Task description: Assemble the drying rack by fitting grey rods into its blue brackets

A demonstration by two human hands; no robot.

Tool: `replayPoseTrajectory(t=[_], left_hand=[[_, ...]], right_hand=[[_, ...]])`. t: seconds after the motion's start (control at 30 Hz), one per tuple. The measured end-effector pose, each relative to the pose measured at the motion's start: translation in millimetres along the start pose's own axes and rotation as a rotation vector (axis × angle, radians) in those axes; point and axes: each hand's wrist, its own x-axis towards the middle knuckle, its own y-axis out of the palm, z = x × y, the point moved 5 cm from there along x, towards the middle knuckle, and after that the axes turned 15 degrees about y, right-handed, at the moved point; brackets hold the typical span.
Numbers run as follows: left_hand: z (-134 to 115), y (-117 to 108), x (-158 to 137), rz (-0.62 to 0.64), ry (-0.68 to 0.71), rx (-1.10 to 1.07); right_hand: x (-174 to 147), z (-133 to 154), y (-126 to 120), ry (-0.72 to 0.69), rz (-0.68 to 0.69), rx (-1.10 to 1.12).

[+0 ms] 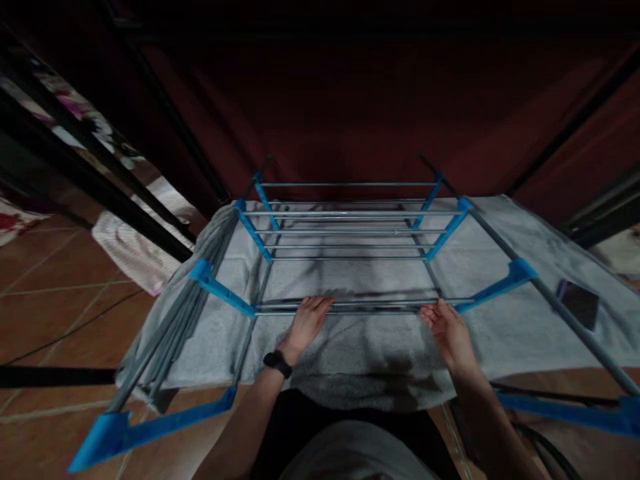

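A partly assembled rack of grey metal rods (380, 303) and blue plastic brackets (227, 297) stands in front of me. My left hand (309, 321) is closed over the nearer pair of crosswise rods, left of their middle, fingers curled over the far side. My right hand (445, 327) grips the same rods near their right end, close to the right blue bracket (500, 287). Its palm is turned partly inward, thumb near the rod. Farther off, several more rods (345, 232) run between blue side pieces (254, 230).
A grey towel (380, 353) lies under the rack. Loose rods (187, 317) are bunched at its left. A phone (579, 303) rests on the towel at right. Blue end pieces (170, 423) stick out low at left. Dark red fabric (350, 113) hangs behind; brown floor tiles (65, 320) show at left.
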Motion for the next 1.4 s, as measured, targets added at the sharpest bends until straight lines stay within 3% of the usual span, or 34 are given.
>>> replayPoseTrajectory(t=[0.5,0.9,1.17,1.4], left_hand=[[-13,-36,13,0.016,0.000,0.060],[23,-29,16,0.094,-0.082,0.084],[-16,-48,25,0.107,0.006,0.161],[-41,-77,31,0.136,0.085,0.254]], right_hand=[[7,-1,-5,0.022,-0.055,0.010],[25,-25,13,0.170,-0.017,-0.040],[27,-11,-9,0.227,-0.102,0.013],[17,-5,-17,0.198,-0.117,0.016]])
